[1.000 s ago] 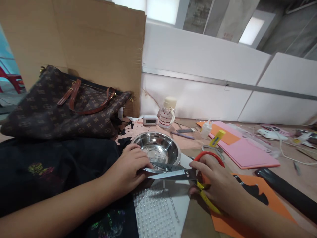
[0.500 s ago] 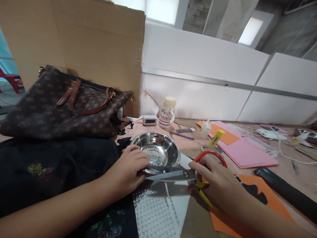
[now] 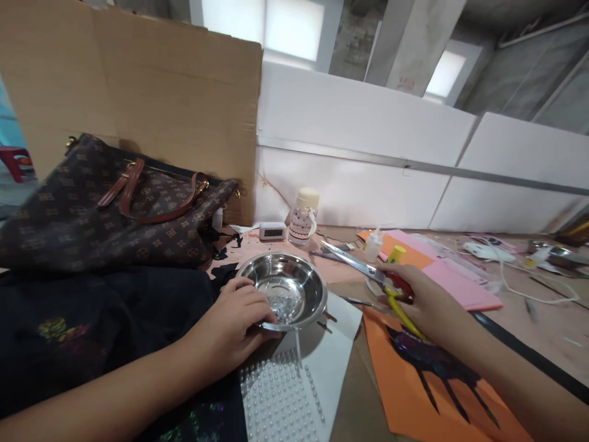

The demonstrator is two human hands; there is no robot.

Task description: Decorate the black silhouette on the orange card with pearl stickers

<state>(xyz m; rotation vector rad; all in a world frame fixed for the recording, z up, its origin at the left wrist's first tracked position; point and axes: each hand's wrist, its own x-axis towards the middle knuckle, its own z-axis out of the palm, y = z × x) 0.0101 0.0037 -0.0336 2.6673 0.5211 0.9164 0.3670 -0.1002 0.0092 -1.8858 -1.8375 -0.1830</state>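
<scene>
My left hand (image 3: 232,319) rests at the near rim of a steel bowl (image 3: 301,279), fingers curled and pinched on something small I cannot make out. Small beads lie in the bowl's bottom. A white sheet of pearl stickers (image 3: 285,399) lies just in front of the bowl. My right hand (image 3: 421,301) grips scissors (image 3: 354,263) with red and yellow handles, lifted off to the right, blades pointing left and up, nearly shut. An orange sheet (image 3: 396,374) with a black cut-out lies under my right forearm.
A brown patterned handbag (image 3: 115,209) sits on dark cloth (image 3: 105,313) at left, with cardboard (image 3: 138,92) behind. A small bottle (image 3: 302,216), a digital clock (image 3: 272,231), a glue bottle (image 3: 372,244), pink sheets (image 3: 455,279) and cables (image 3: 529,288) lie further back and right.
My right hand has pulled the scissors away from the bowl's near rim, up and to the right. The left hand stays at the rim. The camera has tilted slightly.
</scene>
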